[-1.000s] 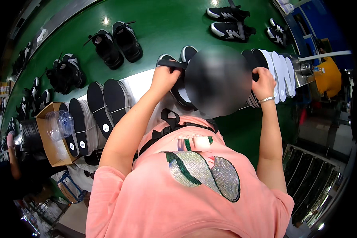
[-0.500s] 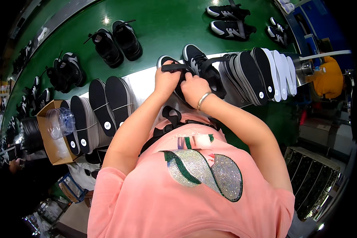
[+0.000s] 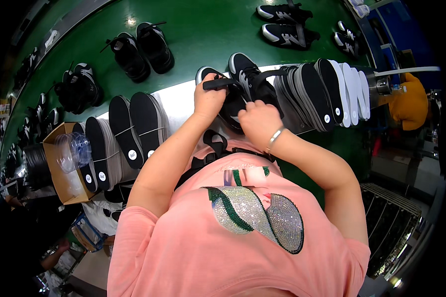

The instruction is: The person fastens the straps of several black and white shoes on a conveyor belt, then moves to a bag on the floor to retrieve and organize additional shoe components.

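Two black sneakers with silver toe edges lie side by side in front of me. My left hand (image 3: 209, 100) is closed around the front of the left sneaker (image 3: 231, 113), near its raised black strap (image 3: 220, 84). Over the opening and heel of that same shoe, my right hand (image 3: 259, 123) has its fingers curled in; whatever they hold is hidden. The right sneaker (image 3: 244, 69) sits just beyond, its black strap (image 3: 270, 75) stretched out to the right, and no hand grips it.
Black insole stacks (image 3: 302, 94) and white insoles (image 3: 349, 91) stand at right. Banded insole stacks (image 3: 124, 121) stand at left beside a cardboard box (image 3: 64, 178) holding clear plastic. More sneakers (image 3: 153, 49) rest on the green table (image 3: 203, 29). Another person's arm (image 3: 55, 257) shows lower left.
My right hand has moved back toward me and slightly right, from inside the shoe opening to over its heel. My left hand keeps its hold.
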Motion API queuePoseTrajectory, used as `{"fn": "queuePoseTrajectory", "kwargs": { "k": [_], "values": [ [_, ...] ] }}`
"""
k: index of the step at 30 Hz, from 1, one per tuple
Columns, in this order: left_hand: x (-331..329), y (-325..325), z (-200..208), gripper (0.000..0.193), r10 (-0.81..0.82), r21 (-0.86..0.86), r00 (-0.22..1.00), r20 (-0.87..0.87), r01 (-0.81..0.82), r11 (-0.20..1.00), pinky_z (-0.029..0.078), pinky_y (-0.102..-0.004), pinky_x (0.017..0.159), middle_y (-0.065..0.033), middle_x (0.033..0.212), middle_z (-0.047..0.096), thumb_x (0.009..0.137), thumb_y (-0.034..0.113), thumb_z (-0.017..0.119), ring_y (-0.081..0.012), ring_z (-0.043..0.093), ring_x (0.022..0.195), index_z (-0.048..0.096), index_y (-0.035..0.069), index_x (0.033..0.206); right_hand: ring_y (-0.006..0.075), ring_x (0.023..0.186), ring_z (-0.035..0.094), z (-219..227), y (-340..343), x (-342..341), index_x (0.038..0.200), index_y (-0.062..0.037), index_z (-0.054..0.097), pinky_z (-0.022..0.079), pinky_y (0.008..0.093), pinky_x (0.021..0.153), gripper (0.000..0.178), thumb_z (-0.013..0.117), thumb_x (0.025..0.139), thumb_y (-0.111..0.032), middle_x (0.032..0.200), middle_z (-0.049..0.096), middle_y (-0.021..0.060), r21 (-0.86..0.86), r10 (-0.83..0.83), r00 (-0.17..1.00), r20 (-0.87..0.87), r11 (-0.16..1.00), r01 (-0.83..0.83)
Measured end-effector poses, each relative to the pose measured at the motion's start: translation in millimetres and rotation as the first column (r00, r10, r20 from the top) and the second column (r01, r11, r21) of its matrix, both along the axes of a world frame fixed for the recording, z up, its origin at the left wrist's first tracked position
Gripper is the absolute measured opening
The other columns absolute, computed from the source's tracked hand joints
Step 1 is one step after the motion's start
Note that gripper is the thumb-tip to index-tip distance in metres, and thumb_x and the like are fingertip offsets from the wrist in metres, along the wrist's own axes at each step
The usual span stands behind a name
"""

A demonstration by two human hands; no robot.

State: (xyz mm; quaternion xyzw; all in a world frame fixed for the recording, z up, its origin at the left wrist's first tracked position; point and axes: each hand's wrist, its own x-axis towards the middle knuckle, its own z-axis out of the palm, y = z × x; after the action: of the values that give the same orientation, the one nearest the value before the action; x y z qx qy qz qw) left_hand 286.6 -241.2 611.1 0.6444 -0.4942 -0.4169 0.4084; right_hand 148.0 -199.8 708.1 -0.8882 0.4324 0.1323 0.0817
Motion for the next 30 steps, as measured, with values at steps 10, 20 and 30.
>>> {"fn": "queuePoseTrajectory", "kwargs": {
  "k": [10,20,30],
  "values": [
    [3,5,10,0.018,0.011,-0.045,0.999,-0.047,-0.013,0.999,0.046,-0.0322,0.063,-0.0150,0.071,0.061,0.077,0.017,0.057,-0.0267,0.060,0.067,0.057,0.001,0.085,0.0292,0.080,0.061,-55,-30,23,0.079,-0.0014,0.064,0.050,0.0350,0.068,0.014,0.057,0.069,-0.007,0.085,0.061,0.0192,0.227,-0.134,0.991,0.027,0.966,0.125],
    [6,1,11,0.021,0.007,-0.037,1.000,0.016,-0.007,0.999,0.045,-0.0312,0.062,-0.0159,0.071,0.060,0.079,0.020,0.056,-0.0272,0.059,0.066,0.057,0.000,0.085,0.0252,0.087,0.061,-49,-52,42,0.086,-0.0033,0.066,0.048,0.0316,0.073,0.021,0.060,0.066,-0.007,0.089,0.063,0.0149,0.477,0.179,0.939,-0.293,0.879,-0.019],
    [6,2,5,0.020,-0.035,-0.034,0.998,0.051,0.037,0.999,0.043,-0.0248,0.061,-0.0087,0.072,0.060,0.082,0.018,0.056,-0.0123,0.054,0.064,0.056,0.000,0.089,0.0212,0.088,0.062,-46,-44,42,0.092,-0.0078,0.066,0.049,0.0288,0.072,0.023,0.064,0.069,-0.013,0.095,0.064,0.0077,0.375,0.074,0.923,-0.378,0.924,0.079]
  ]
}}
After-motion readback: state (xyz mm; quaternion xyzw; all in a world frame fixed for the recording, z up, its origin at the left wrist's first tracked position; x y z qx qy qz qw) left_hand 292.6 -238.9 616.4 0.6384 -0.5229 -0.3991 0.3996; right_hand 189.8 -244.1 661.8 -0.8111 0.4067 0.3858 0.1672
